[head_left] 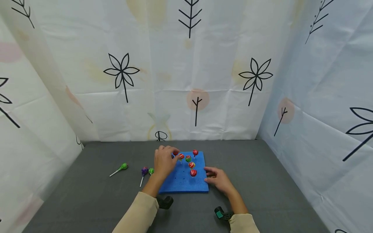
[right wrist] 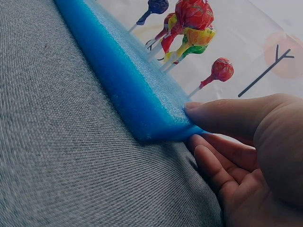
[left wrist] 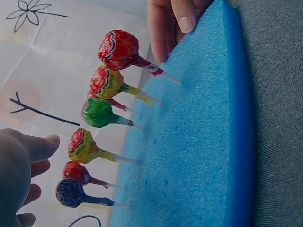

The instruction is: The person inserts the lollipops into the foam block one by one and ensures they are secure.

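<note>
Blue foam formed the square pad [head_left: 183, 183] that lay flat on the grey counter [head_left: 262, 168], near its front middle. The pad surface carried a grid of small holes. Several wrapped lollipops stood upright in the far rows, sticks pushed into the foam: a red one [head_left: 195, 152] at the far right, a green one [head_left: 188, 158] near the middle, and two red-and-yellow ones [head_left: 192, 169] closer to the front.

The left hand [head_left: 164, 161] was positioned over the far left corner of the pad. Its fingers were curled around the head of a lollipop [head_left: 176, 153] at the far row; the head view showed only part of that lollipop behind the fingertips. In the left wrist view the fingers [left wrist: 33, 151] appeared loosely bent beside a blue-wrapped lollipop [left wrist: 71, 193] standing in the foam.

The right hand [head_left: 219, 179] rested on the counter against the right edge of the pad. Its fingers were nearly straight. The thumb [right wrist: 222, 116] pressed on the top of the pad corner and the remaining fingers lay against the side wall of the foam.

Three further lollipops lay on the counter left of the pad: a green one [head_left: 123, 166] well apart, and a purple one [head_left: 144, 170] and a second green one [head_left: 151, 171] just beside the left wrist.
</note>
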A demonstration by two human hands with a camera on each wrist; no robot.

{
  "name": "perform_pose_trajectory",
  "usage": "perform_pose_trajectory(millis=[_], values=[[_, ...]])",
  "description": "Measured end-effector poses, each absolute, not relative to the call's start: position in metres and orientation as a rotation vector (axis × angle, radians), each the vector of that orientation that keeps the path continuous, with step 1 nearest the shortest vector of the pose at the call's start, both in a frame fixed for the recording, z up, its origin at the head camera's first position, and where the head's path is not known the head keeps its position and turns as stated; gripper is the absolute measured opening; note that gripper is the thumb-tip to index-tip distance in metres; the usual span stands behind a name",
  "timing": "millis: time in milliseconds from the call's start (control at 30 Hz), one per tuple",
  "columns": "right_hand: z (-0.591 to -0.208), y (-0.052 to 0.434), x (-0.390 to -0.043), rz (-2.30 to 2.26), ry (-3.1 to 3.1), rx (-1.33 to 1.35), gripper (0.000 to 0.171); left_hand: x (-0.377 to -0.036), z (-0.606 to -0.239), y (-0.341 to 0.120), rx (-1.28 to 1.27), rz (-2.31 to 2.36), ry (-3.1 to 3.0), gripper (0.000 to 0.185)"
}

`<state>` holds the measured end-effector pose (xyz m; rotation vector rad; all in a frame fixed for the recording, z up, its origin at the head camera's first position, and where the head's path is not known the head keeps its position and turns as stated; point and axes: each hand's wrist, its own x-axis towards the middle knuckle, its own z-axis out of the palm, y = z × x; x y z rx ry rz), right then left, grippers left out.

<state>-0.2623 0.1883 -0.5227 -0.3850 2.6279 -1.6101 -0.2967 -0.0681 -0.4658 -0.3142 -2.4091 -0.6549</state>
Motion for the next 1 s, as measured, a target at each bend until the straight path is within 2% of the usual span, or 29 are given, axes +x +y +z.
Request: perform_pose_trajectory(millis=[433, 1000], values=[[-0.523, 0.188, -0.263, -1.606, 2.633, -0.373, 0.044, -0.289, -0.465, -0.081, -0.265, -0.943, -2.31, 0.011], [-0.522, 0.188, -0.263, -1.604, 2.633, -0.385, 0.044, -0.285, -0.481, -0.111, -0.251, -0.965, -2.19, 0.016]])
